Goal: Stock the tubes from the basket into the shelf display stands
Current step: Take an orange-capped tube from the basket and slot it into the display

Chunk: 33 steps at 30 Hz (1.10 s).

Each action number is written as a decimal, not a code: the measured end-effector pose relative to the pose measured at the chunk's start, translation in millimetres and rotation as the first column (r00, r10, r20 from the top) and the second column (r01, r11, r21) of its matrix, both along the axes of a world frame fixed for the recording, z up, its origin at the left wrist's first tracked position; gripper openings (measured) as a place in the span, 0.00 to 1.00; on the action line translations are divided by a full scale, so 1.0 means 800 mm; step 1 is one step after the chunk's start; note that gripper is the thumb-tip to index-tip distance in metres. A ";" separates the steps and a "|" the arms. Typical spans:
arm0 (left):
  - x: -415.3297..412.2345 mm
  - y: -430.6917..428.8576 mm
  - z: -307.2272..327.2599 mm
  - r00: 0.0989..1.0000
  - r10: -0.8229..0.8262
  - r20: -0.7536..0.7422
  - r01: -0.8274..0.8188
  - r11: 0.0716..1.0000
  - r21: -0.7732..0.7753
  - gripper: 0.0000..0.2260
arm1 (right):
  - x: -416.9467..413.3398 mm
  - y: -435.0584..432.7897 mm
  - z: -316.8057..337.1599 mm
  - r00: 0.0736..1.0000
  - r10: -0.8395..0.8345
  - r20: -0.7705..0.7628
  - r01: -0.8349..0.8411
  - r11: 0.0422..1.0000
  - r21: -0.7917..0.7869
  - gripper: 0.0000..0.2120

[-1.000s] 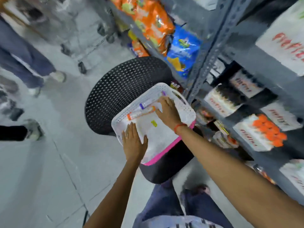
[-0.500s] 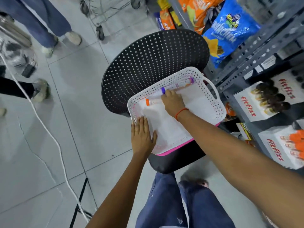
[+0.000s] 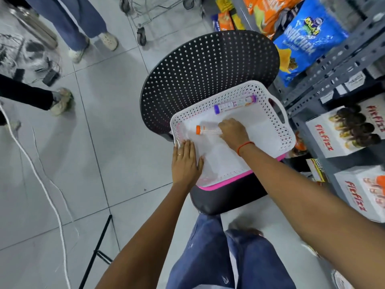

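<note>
The white basket (image 3: 233, 163) is seen resting on the seat of a black perforated chair (image 3: 206, 65), just left of the grey shelving (image 3: 325, 65); it is steadied at its near-left rim by the left hand (image 3: 186, 161), laid flat with fingers pressed together and nothing held. The orange-capped tube (image 3: 205, 129) on the basket floor is covered at its right end by the right hand (image 3: 233, 132), fingers curled over it, though a closed grip cannot be confirmed, while the purple-capped tube (image 3: 234, 104) is left lying by the far wall. The pick-up step is judged to be in hand; next, the tube would need to be lifted clear and carried right to the display stands (image 3: 325, 134), cap upward.
</note>
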<state>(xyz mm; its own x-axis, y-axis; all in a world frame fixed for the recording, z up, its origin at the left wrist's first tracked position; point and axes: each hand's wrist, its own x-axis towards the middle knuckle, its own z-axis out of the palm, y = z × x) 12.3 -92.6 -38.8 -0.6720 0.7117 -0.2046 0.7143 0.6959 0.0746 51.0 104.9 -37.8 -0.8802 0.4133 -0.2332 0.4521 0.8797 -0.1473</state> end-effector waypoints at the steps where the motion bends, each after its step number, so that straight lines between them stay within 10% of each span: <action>1: 0.000 0.000 0.001 1.000 -0.006 0.008 0.006 1.000 0.002 0.26 | 0.008 -0.001 0.004 0.994 -0.109 -0.018 0.103 0.975 -0.198 0.10; 4: 0.003 0.003 0.005 1.000 -0.005 0.002 0.005 1.000 0.019 0.27 | 0.035 -0.005 0.023 0.871 -0.489 -0.052 0.334 0.666 -0.667 0.08; 10: 0.037 0.038 0.028 0.998 -0.039 0.042 0.035 0.995 0.098 0.26 | 0.115 0.014 0.093 0.589 -0.799 -0.119 0.375 0.401 -0.836 0.08; 19: 0.171 0.174 0.111 0.908 -0.416 -0.044 0.398 0.828 0.395 0.24 | 0.320 0.048 0.227 0.180 -0.920 -0.348 0.442 0.392 -0.807 0.12; 33: 0.474 0.306 0.218 0.458 -0.881 -0.121 0.783 0.336 0.523 0.29 | 0.662 0.008 0.348 -0.239 -0.709 -0.664 0.807 0.236 -0.542 0.17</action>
<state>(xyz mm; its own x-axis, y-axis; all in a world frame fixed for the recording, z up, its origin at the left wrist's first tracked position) 391.7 151.9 135.4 0.3357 0.8991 0.2808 0.8409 -0.4204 0.3407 580.5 111.2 240.8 0.4172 0.8765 0.2400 0.5220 -0.0150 -0.8528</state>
